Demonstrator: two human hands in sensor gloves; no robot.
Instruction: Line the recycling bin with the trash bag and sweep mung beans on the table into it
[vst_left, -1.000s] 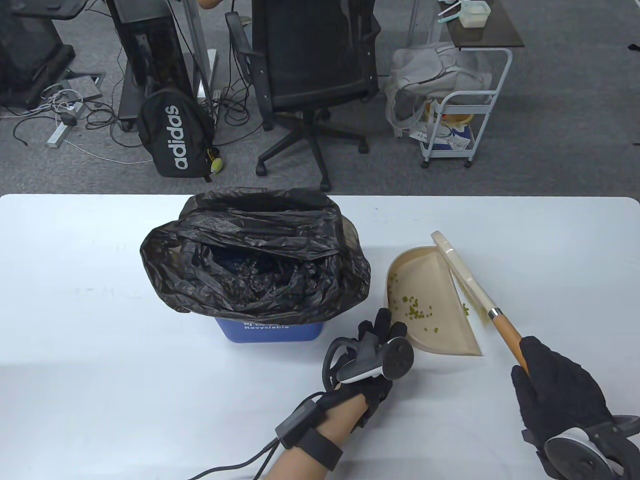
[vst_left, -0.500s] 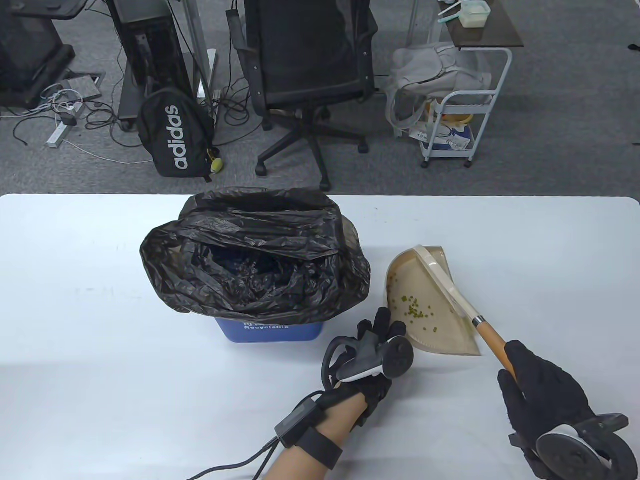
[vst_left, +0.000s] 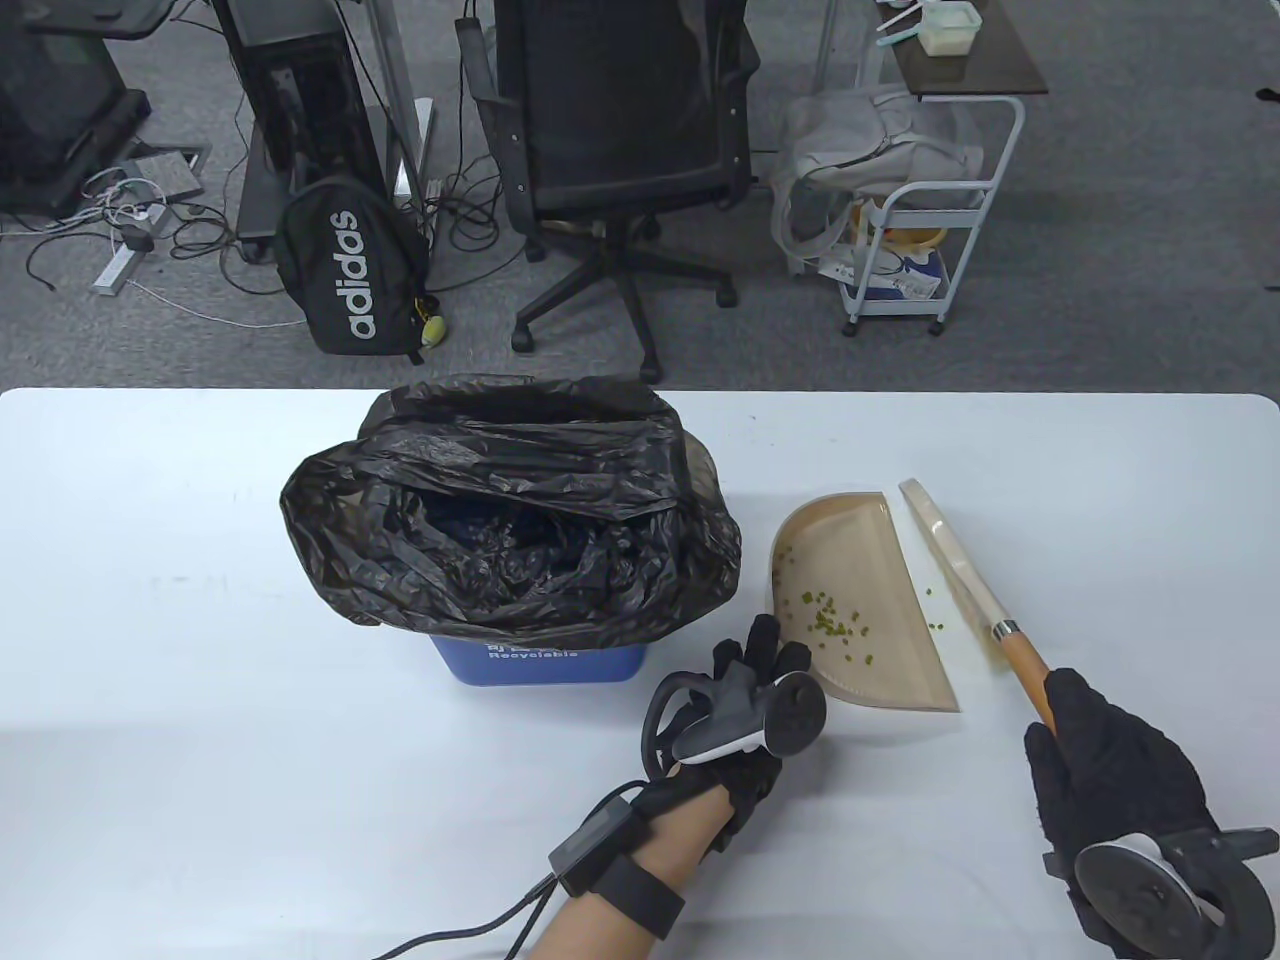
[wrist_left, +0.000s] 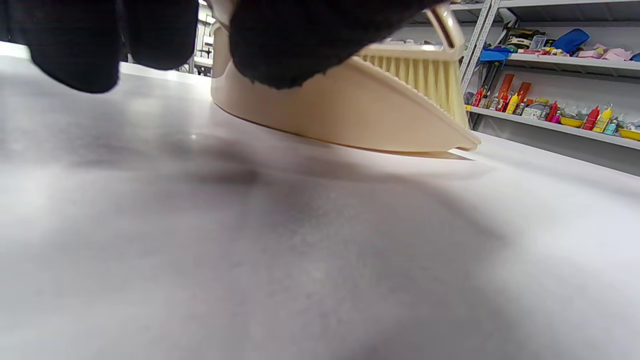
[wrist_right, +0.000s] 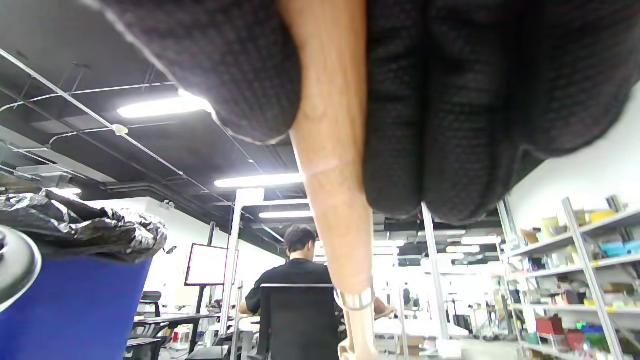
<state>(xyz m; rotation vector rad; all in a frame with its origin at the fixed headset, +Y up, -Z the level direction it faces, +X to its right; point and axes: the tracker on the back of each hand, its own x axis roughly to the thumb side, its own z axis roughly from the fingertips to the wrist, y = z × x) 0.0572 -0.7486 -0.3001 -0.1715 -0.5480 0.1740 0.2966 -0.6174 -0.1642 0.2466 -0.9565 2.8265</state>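
overhead table view, low left wrist view beside dustpan, right wrist view facing upward

right hand grips brush | dustpan holds mung beans | left hand at dustpan

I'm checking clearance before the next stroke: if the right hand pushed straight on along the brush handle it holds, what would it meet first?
Past the brush, the right hand would cross bare table beside the dustpan. That line looks free to the far edge, though the brush's height above the table is unclear.
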